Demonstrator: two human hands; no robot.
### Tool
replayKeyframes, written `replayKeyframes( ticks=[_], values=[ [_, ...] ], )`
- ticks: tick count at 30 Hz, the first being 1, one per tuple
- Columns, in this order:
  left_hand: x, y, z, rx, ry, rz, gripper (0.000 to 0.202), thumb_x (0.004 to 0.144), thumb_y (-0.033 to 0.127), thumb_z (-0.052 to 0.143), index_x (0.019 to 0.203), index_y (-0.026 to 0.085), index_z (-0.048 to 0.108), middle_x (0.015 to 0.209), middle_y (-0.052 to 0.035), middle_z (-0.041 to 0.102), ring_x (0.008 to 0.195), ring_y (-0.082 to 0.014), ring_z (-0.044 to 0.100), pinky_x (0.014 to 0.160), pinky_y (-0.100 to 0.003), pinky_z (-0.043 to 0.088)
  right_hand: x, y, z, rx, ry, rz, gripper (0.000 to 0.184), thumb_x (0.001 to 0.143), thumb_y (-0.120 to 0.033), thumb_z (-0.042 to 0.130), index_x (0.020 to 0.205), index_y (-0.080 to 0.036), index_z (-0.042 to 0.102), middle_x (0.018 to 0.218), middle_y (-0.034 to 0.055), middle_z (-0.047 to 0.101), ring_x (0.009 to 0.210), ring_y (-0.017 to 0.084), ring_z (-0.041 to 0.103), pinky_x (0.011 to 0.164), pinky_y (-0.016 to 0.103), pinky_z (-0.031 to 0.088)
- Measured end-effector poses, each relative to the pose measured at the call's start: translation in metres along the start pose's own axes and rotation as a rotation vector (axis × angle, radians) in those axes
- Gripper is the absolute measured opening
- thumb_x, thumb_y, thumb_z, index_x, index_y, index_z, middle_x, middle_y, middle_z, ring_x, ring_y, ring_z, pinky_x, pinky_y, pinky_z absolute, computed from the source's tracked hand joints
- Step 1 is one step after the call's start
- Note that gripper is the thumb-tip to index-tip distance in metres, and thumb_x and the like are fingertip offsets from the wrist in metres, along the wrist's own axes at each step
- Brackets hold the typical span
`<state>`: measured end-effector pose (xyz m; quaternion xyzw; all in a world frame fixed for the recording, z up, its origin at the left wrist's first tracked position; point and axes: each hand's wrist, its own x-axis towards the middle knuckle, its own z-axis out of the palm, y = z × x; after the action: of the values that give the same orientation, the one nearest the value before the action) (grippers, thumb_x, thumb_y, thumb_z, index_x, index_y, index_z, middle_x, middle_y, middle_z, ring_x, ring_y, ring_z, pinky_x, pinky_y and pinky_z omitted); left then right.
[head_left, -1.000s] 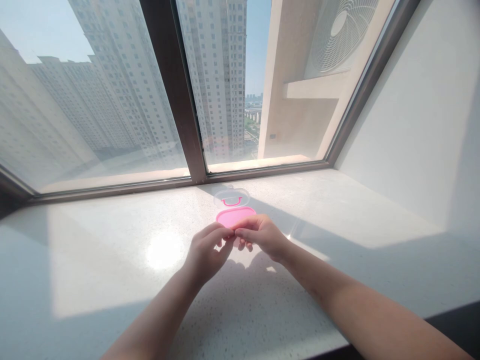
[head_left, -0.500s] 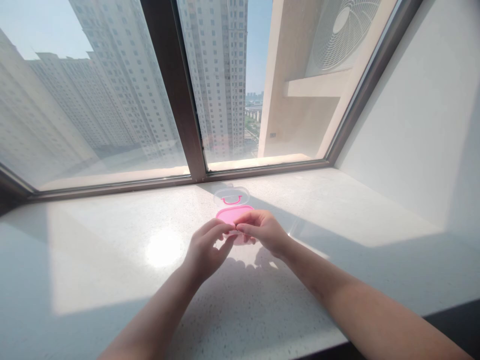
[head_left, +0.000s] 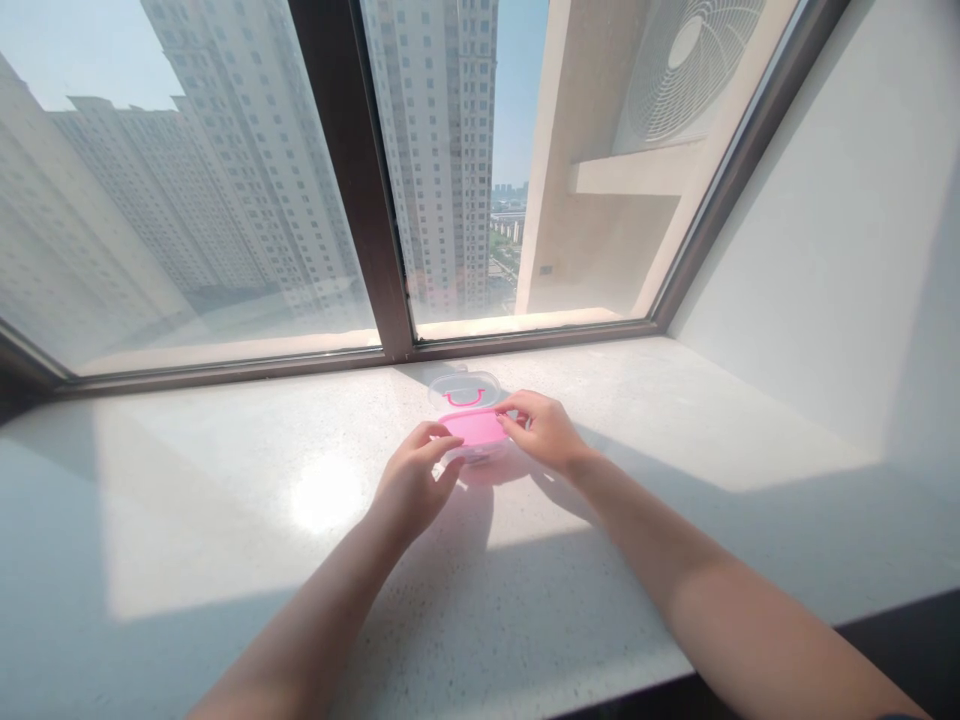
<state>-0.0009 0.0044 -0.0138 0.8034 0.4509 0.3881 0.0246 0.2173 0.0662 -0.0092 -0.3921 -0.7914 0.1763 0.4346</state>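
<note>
A small clear plastic box [head_left: 474, 456] sits on the white speckled sill, with a pink tray [head_left: 477, 428] at its top. Its clear lid [head_left: 459, 382], with a pink handle [head_left: 465, 398], lies tipped back behind it. My left hand [head_left: 421, 472] grips the tray's left front edge, the fingers on top and the thumb lower down. At the right back corner, my right hand [head_left: 541, 428] pinches the tray's rim between thumb and fingers. Whether the tray is seated in the box or slightly raised, I cannot tell.
The speckled sill [head_left: 225, 520] carries a bright patch of sun glare left of my hands. Behind the box runs a brown window frame [head_left: 315, 362]. A white wall [head_left: 825, 260] closes off the right side, and the sill's front edge drops to a dark area.
My hands have moved apart from the middle of the tray's front edge. The right one went to the right back corner, the left slightly left. More of the pink tray shows.
</note>
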Motion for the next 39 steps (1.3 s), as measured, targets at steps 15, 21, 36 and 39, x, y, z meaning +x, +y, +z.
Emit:
replayKeyframes(
  ticks=[15,21,36,39],
  values=[
    [-0.001,-0.004,0.006,-0.071,0.003,0.013,0.018,0.080,0.013,0.063,0.096,0.020,0.069,0.093,-0.0057,0.065,0.076,-0.0155,0.062,0.063,-0.028,0.054,0.007,0.004,0.002,-0.108,-0.131,-0.105,0.027,0.082,-0.012,0.057,0.101,-0.021,0.073,0.095,0.0065,0.070,0.085,0.019,0.063,0.072,0.030,0.049],
    [0.000,-0.001,0.004,-0.085,-0.023,-0.003,0.017,0.081,0.013,0.063,0.095,0.020,0.069,0.094,-0.0060,0.064,0.079,-0.0164,0.062,0.064,-0.029,0.054,0.006,0.003,-0.003,-0.097,-0.109,-0.107,0.023,0.083,-0.018,0.060,0.103,-0.019,0.071,0.095,0.0063,0.069,0.072,0.016,0.060,0.062,0.028,0.047],
    [0.000,0.001,0.004,-0.102,-0.046,-0.047,0.017,0.081,0.014,0.062,0.096,0.020,0.068,0.094,-0.0056,0.063,0.080,-0.0164,0.061,0.066,-0.029,0.054,0.008,0.002,0.004,-0.091,-0.049,0.033,0.010,0.076,-0.013,0.063,0.072,-0.017,0.071,0.086,0.0058,0.059,0.079,0.017,0.058,0.065,0.028,0.047],
    [0.000,0.000,0.004,-0.103,-0.048,-0.049,0.017,0.081,0.014,0.062,0.096,0.020,0.068,0.094,-0.0057,0.063,0.080,-0.0164,0.061,0.068,-0.030,0.054,0.008,0.003,0.005,-0.094,-0.062,0.017,0.010,0.076,-0.011,0.062,0.071,-0.017,0.068,0.087,0.0054,0.059,0.079,0.017,0.058,0.067,0.028,0.047]
  ],
)
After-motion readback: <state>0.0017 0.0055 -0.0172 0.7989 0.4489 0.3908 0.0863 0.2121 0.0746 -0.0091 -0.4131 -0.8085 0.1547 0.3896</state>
